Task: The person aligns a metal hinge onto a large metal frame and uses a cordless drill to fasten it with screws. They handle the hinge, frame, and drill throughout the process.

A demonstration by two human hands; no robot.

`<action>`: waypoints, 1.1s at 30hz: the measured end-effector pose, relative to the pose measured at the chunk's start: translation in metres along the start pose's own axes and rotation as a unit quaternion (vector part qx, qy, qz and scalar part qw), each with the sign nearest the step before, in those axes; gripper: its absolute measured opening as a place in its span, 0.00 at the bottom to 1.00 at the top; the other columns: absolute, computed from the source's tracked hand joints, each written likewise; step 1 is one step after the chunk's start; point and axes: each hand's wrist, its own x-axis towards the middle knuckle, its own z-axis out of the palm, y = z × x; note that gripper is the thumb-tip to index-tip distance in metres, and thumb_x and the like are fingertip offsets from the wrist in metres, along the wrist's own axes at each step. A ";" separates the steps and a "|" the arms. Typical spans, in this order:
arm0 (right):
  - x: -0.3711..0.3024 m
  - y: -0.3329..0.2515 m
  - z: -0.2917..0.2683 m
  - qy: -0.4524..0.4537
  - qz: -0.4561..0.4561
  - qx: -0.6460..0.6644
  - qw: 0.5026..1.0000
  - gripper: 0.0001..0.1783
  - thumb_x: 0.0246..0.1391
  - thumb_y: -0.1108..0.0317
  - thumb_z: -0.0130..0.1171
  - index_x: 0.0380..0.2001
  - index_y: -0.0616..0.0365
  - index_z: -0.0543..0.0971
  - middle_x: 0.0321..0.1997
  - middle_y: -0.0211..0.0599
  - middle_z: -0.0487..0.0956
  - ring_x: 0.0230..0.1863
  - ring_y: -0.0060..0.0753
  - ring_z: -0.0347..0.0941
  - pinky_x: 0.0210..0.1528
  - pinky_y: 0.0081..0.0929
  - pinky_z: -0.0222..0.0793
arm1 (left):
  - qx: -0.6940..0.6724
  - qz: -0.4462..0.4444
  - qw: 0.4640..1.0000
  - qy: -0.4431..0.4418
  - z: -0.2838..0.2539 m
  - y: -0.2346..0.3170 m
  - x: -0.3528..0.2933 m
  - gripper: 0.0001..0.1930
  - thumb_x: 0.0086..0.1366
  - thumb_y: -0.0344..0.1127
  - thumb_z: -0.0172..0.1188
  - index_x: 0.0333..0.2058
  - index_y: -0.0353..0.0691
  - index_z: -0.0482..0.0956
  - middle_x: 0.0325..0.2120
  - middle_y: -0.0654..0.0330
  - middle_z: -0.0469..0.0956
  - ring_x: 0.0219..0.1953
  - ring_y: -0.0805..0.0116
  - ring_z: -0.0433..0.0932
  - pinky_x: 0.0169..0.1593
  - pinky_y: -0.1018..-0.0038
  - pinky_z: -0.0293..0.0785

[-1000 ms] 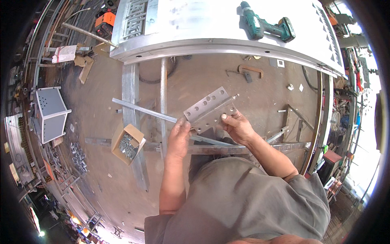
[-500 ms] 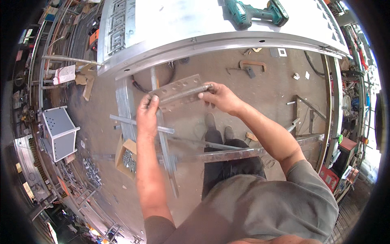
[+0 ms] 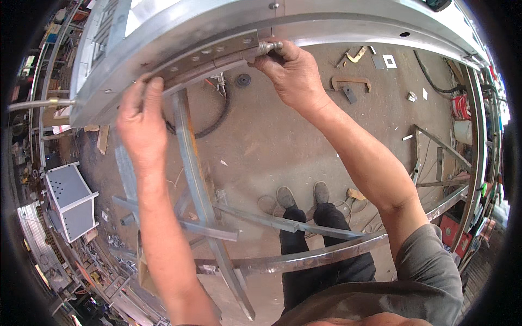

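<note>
A long steel hinge [image 3: 204, 53] with a row of holes in its leaf and a round barrel along it lies against the edge of a silver metal frame [image 3: 228, 31]. My left hand [image 3: 142, 119] grips its left end, thumb on top and fingers beside it. At the other end, my right hand [image 3: 293, 79] is closed round the barrel's tip, where a small knobbed pin end sticks out. Part of the hinge's underside is hidden by my fingers and the frame's edge.
Steel bars [image 3: 198, 174] cross below my arms. On the floor lie an orange-brown C-clamp [image 3: 359, 80], a black hose [image 3: 220, 122] and small scraps. A grey metal box [image 3: 70, 201] stands at left. The dark end of a power tool [image 3: 436, 4] shows at the top edge.
Both hands have carried the hinge up and away from me, from open air onto the frame's edge. My view has shifted, bringing the frame nearer and leaving the drill mostly out of sight.
</note>
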 end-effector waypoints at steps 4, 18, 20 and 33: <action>0.001 -0.004 0.004 0.101 -0.123 -0.192 0.968 0.12 0.57 0.61 0.70 0.42 0.54 0.87 0.36 0.41 0.86 0.34 0.37 0.82 0.39 0.33 0.76 | -0.114 -0.020 0.993 0.006 0.006 -0.006 0.008 0.20 0.71 0.43 0.66 0.52 0.30 0.83 0.37 0.59 0.84 0.40 0.75 0.81 0.47 0.75 0.77; 0.004 0.000 0.023 0.195 -0.162 -0.200 0.947 0.12 0.51 0.59 0.72 0.35 0.53 0.88 0.34 0.42 0.86 0.38 0.48 0.82 0.41 0.39 0.78 | -0.180 -0.029 0.974 0.138 0.040 -0.006 0.003 0.24 0.66 0.41 0.72 0.49 0.24 0.80 0.39 0.55 0.84 0.41 0.73 0.81 0.47 0.75 0.79; 0.005 0.001 0.023 0.197 -0.171 -0.206 0.943 0.11 0.51 0.59 0.72 0.35 0.52 0.88 0.34 0.42 0.86 0.38 0.49 0.82 0.41 0.40 0.77 | -0.216 -0.066 0.966 0.130 0.040 -0.005 0.002 0.24 0.65 0.42 0.74 0.48 0.25 0.80 0.39 0.54 0.84 0.40 0.73 0.81 0.46 0.75 0.79; -0.011 0.014 0.027 0.137 -0.127 -0.041 0.981 0.11 0.56 0.69 0.70 0.42 0.57 0.83 0.37 0.42 0.86 0.36 0.36 0.82 0.42 0.33 0.78 | -0.226 -0.126 0.955 0.147 0.043 0.005 0.002 0.17 0.60 0.38 0.76 0.41 0.35 0.81 0.30 0.64 0.79 0.26 0.79 0.69 0.32 0.80 0.65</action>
